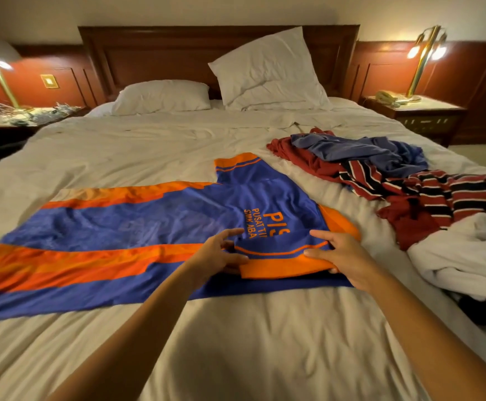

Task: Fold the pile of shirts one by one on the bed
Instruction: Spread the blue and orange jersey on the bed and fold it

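I have the blue and orange shirt (137, 221) spread flat across the bed (236, 348), lying sideways to me with its collar end to my right, so the whole body stays smooth while I work on it. Both my hands are on the near sleeve (279, 263), which is turned in over the chest lettering. My left hand (218, 256) pinches the sleeve's inner edge, and my right hand (343, 259) grips the orange cuff, thumb on top and fingers tucked under. Holding it at two points keeps the sleeve straight as I lay it down, I think, so the fold line runs even. The far sleeve is not yet folded and sticks out toward the headboard. The pile (380, 172) of red, blue and striped shirts waits to my right, near but apart from this one.
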